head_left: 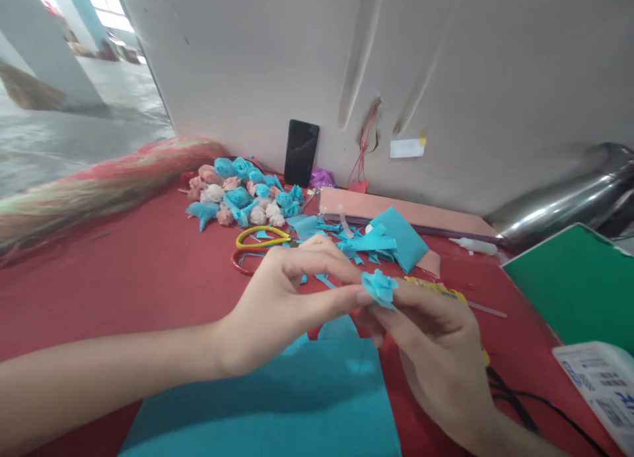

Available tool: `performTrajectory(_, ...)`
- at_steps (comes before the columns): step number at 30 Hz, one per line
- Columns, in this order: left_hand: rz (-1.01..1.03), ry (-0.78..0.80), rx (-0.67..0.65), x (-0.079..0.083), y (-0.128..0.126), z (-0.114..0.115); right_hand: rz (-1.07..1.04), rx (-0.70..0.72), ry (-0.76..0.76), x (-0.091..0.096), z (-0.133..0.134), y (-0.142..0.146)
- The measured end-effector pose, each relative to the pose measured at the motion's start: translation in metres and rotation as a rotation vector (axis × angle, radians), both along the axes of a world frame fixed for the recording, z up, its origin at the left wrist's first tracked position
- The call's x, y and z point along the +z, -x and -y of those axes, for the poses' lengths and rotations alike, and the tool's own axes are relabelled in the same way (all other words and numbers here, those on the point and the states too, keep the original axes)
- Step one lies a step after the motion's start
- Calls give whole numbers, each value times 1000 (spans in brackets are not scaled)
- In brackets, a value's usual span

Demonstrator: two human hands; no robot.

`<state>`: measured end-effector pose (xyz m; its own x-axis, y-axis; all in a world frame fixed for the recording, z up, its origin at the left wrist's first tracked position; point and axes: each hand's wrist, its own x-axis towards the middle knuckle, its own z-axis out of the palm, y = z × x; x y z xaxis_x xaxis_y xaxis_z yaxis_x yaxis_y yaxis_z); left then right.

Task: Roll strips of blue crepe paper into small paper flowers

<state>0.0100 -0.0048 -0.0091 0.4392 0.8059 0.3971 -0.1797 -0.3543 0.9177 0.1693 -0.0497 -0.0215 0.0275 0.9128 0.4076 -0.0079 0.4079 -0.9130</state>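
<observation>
Red table [64, 292] meets a grey panel [247, 54] along its back edge. Left hand [282, 305] and right hand [436, 358] pinch one blue flower [379, 287] between thumbs and fingers, above the table. Handling: probably light, soft, low-slip, easily crushed; grip beneath the petals. Appearance: bright blue, paper-like, ruffled, layered. Outward: blue sheet [277, 404] below the hands; flower pile [238, 196] toward the back edge.

Paper flowers [238, 197], scissors [282, 234] and broad pillars [49, 54] suggest a craft workshop.
</observation>
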Motion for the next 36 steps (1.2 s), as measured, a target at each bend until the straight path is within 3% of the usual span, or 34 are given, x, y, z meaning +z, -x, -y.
performTrajectory(7, 58, -44, -93, 3, 0, 2, 28, 81, -162, 3, -2, 1)
performTrajectory(16, 56, -236, -41, 9, 0, 4, 318, -2, -408, 14, -5, -2)
performTrajectory(23, 32, -331, -21, 10, 1, 5, 306, 26, -433, 16, -2, -2)
performTrajectory(36, -57, -419, -25, 10, 1, 2, 452, -157, -493, 21, 9, -1)
